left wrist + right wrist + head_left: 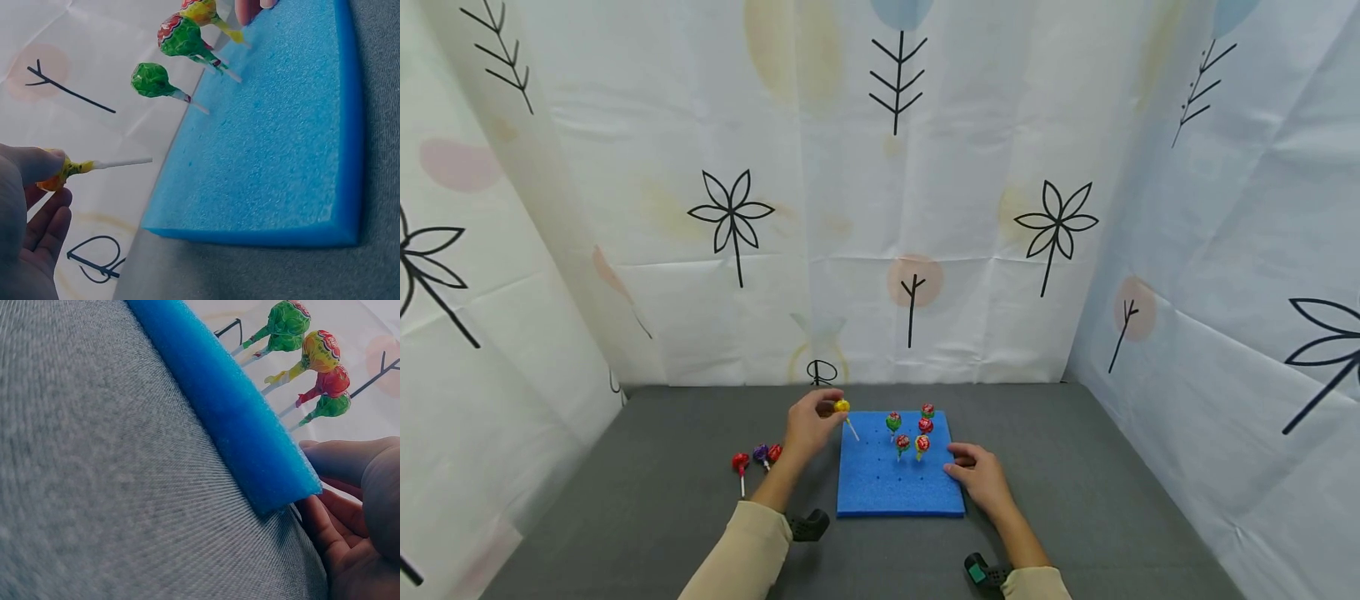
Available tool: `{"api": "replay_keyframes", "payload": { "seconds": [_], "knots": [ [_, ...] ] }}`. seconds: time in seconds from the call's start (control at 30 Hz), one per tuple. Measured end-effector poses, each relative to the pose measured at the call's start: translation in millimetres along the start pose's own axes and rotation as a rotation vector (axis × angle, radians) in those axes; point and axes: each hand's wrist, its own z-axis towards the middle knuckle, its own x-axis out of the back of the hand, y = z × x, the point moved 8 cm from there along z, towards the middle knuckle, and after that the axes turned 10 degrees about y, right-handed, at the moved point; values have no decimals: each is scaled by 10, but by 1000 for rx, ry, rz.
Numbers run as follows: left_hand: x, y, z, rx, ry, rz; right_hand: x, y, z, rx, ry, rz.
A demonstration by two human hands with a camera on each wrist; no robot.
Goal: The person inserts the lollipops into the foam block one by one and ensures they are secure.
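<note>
My left hand (808, 429) pinches a yellow-wrapped lollipop (842, 406) by its candy end, over the far left corner of a blue foam board (872, 487). In the left wrist view the lollipop's white stick points toward the board, apart from it. Several lollipops stand upright in the board's far right part, among them a green one (150, 80) and a yellow-and-red one (322, 351). My right hand (981, 477) holds the board's right edge, thumb at the top and fingers against the side. Small dark holes dot the board's surface.
Left of the board, a red lollipop (741, 462), a purple one (761, 452) and another red one (775, 452) lie on the grey table (685, 533). Patterned white cloth (842, 208) hangs behind the table and along both sides.
</note>
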Motion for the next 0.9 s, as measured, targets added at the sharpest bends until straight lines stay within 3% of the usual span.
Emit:
{"api": "replay_keyframes", "payload": {
  "seconds": [0.27, 0.53, 0.9],
  "knots": [
    [-67, 18, -23, -8, 36, -45, -2, 6, 1, 5, 0, 5],
    [-117, 2, -28, -25, 85, -27, 1, -9, 3, 4, 4, 14],
    [-219, -79, -78, 18, 109, -7, 7, -10, 2, 4, 2, 7]
  ]
}}
